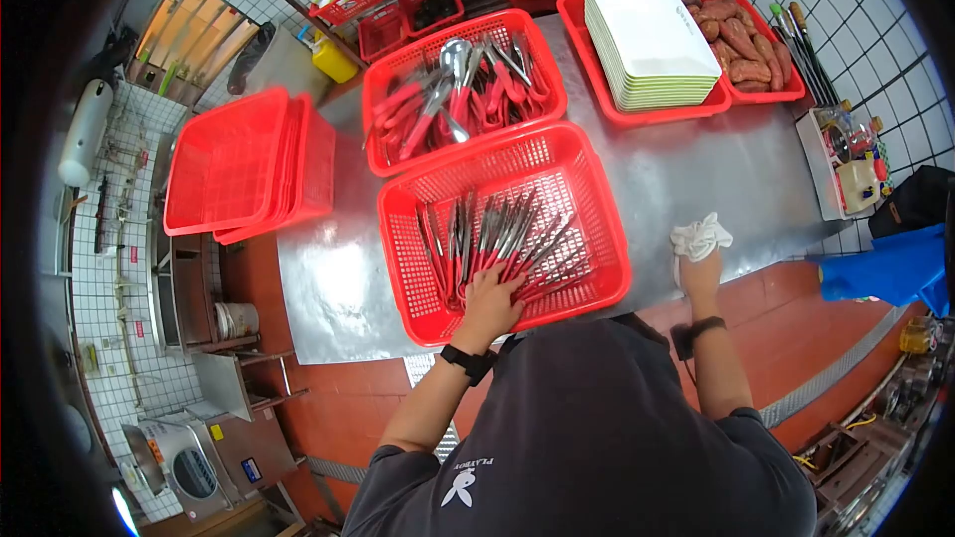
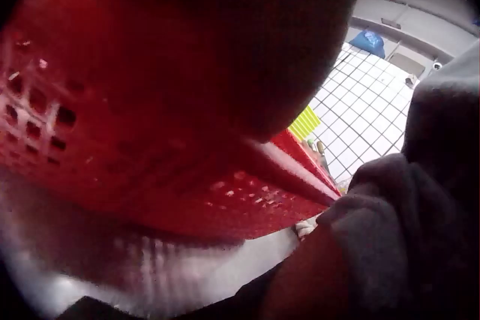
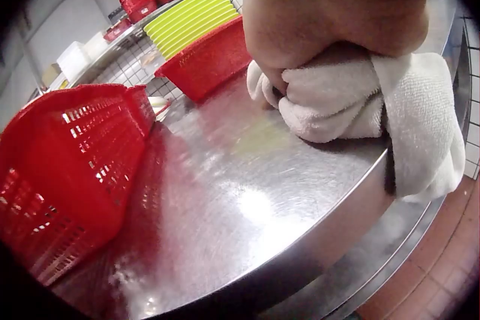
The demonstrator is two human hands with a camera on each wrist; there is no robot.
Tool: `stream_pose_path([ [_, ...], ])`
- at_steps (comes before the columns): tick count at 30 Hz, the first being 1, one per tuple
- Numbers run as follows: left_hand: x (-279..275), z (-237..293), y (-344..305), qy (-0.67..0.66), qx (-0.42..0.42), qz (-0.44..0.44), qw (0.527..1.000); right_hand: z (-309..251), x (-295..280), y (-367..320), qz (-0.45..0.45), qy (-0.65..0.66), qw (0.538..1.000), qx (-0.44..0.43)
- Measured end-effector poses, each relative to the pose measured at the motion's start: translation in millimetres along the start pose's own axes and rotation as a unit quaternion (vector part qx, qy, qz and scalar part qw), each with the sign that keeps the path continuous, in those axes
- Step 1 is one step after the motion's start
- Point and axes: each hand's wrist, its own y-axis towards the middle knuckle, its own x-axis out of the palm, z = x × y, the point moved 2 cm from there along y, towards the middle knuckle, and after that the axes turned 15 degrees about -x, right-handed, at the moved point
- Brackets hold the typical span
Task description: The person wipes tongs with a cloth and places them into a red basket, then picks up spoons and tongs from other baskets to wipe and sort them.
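Observation:
Low inside the near red basket, my left hand rests on the red handle ends of slender metal utensils. These lie fanned out with their silver ends pointing away from me. In the left wrist view the hand is dark and close, over the perforated basket wall. My right hand grips a white cloth at the table's near right edge. The right wrist view shows the towelling cloth bunched under the hand, one fold hanging over the metal edge.
Behind is another red basket of red-handled utensils and spoons. Stacked empty baskets stand left on the metal table. White plates fill a red basket at back right, beside sweet potatoes. A caddy stands at the right edge.

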Motion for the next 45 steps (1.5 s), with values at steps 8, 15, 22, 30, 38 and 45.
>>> stream_pose_path([
  [8,3.9,16.7,9.4,0.057,0.004,0.000,0.998,-16.8,-7.6,4.0,0.000,0.032,0.999,0.025],
  [15,8.8,16.5,23.9,0.065,0.036,-0.035,0.997,-11.4,-4.3,2.4,-0.005,-0.011,1.000,-0.010],
  [22,-0.6,8.9,43.0,0.032,0.063,-0.117,0.991,-12.3,-1.1,-3.1,-0.060,-0.147,0.987,0.006],
  [30,-128.4,70.4,136.8,-0.022,0.036,-0.029,0.999,-2.9,7.7,-4.2,-0.001,-0.131,0.990,-0.045],
  [38,-124.6,104.3,300.5,0.086,0.010,0.063,0.994,6.6,4.0,-13.9,0.027,-0.109,0.987,-0.111],
  [45,-99.0,133.3,326.5,0.207,-0.069,0.025,0.976,5.1,0.6,-9.8,0.011,-0.103,0.984,-0.144],
])
